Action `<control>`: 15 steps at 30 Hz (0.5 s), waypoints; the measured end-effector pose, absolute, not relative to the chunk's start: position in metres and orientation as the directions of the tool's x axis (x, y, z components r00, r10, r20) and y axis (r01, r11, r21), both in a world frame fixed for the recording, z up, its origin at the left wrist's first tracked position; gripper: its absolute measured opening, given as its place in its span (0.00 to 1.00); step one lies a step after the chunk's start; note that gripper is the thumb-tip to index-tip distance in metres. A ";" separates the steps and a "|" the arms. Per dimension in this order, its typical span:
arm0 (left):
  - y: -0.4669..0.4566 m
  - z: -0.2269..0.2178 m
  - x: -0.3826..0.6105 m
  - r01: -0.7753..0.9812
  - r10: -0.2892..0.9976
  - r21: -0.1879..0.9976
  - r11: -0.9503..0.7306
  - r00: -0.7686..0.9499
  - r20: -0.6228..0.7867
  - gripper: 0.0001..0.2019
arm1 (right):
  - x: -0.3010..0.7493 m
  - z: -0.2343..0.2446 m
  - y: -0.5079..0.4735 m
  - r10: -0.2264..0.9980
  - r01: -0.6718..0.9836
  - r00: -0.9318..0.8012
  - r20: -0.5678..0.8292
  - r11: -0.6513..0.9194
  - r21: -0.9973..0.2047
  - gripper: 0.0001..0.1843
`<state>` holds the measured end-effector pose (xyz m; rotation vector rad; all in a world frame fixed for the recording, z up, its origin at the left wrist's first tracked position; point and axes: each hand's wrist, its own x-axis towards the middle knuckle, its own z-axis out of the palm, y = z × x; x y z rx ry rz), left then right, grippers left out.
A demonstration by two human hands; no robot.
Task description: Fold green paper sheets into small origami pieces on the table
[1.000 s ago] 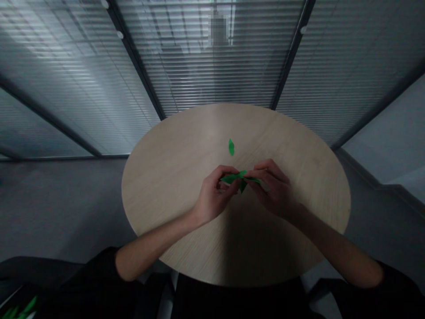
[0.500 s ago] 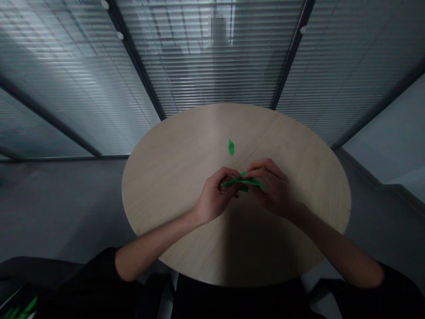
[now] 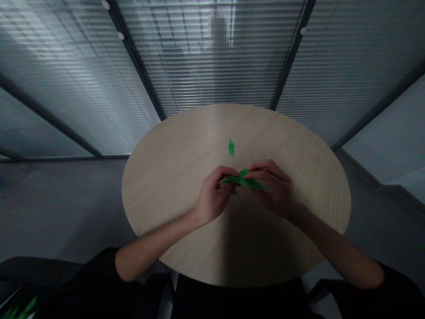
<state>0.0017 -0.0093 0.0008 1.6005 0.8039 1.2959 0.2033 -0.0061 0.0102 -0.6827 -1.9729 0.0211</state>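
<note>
Between my two hands, over the middle of the round table, is a folded piece of green paper [image 3: 243,178] with several pointed ends. My left hand [image 3: 217,192] pinches its left side with the thumb and fingers. On the right, my right hand [image 3: 274,188] grips the other side, its fingers partly covering the paper. Beyond the hands a small green piece [image 3: 231,147], pointed at its far end, lies by itself on the tabletop.
The pale wooden table [image 3: 166,177] has a curved edge all round. Glass partitions with blinds [image 3: 212,79] stand right behind it. Something green and blurred [image 3: 25,308] shows at the lower left, near a dark chair [image 3: 40,266].
The green paper has turned a little between my hands, so more of its flat face and its upper point show. My fingers have shifted slightly; the small green piece has stayed put.
</note>
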 end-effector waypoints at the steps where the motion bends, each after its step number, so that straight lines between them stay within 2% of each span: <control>1: -0.009 0.001 0.002 -0.055 0.891 0.921 -0.385 0.239 0.386 0.09 | 0.203 0.010 -0.006 0.471 0.450 -0.342 0.813 0.842 -0.299 0.11; 15: -0.014 0.004 0.005 -0.130 0.904 0.945 -0.301 0.278 0.326 0.08 | 0.197 0.018 -0.013 0.550 0.411 -0.298 0.780 0.811 -0.415 0.05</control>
